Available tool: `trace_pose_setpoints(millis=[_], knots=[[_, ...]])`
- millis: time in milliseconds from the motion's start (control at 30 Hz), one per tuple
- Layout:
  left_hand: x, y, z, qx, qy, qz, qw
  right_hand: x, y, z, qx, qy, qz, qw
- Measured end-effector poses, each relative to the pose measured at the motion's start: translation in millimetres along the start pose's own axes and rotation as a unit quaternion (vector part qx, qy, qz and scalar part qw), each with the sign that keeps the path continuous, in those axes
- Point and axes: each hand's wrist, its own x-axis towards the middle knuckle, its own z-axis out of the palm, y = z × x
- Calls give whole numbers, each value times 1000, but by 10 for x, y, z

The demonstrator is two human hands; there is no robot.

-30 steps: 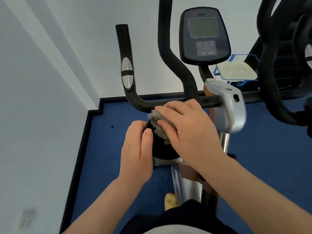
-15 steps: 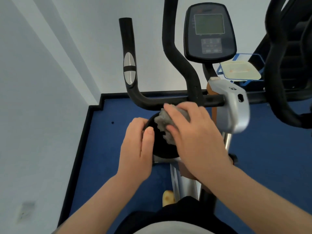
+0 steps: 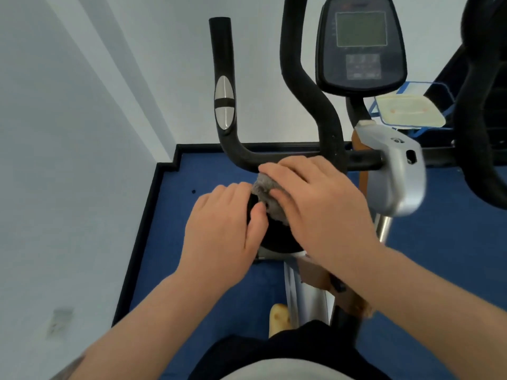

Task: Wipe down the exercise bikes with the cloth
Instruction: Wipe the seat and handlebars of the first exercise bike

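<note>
Head view: the right hand [image 3: 318, 204] lies over the grey cloth [image 3: 267, 193], fingers spread and curved down onto it, pressing it against a round black part [image 3: 274, 234] of the exercise bike [image 3: 397, 174], just below the horizontal handlebar [image 3: 247, 157]. The left hand [image 3: 225, 229] rests on the left edge of that black part, its fingers bent over the rim and thumb near the cloth; whether it truly grips the part or only steadies it cannot be told.

The cloth sits directly under the right fingers, so the right hand is the one carrying the wipe. The handlebar runs left to right just beyond the fingertips, then bends upward toward the silver sensor plate [image 3: 225, 102]. A wipe along the bar would probably follow that left-right axis.

Compared with half a second ago, the right hand has shifted slightly up toward the handlebar with the cloth, and the console [image 3: 360, 45] now sits higher in frame.
</note>
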Motion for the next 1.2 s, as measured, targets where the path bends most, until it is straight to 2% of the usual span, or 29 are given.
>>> trace_pose_setpoints(millis=[67,133,200,267,300,400,500,633,800,967,1133,1200], knots=[[2,-22,-13,21,-8,10,1000,29,154,-127,37,-66,-27,997],[12,-18,-7,23,-3,11,1000,91,165,-186,94,-113,25,989],[-2,8,21,-20,6,-13,1000,131,-33,-84,41,-101,77,991],[-13,22,51,-78,2,-38,996,183,-262,59,-62,-90,82,991],[-19,19,55,-84,1,-36,996,202,-302,85,-76,-90,73,990],[-13,4,7,-21,-4,-15,1000,86,-72,-25,-43,-108,32,993],[-8,39,-21,5,-19,-24,1000,-104,49,-111,32,-84,68,994],[28,68,-42,4,-23,-23,999,140,-109,45,-35,-75,123,989],[168,174,-55,-1,-56,-29,998,-271,-67,-89,53,-16,118,991],[144,185,76,-56,-29,-72,995,128,-52,36,39,-70,144,986],[104,194,73,-64,-25,-72,995,-273,-82,-70,21,-22,141,990],[109,180,119,-74,-10,-78,994,-111,-67,-22,7,-36,146,989]])
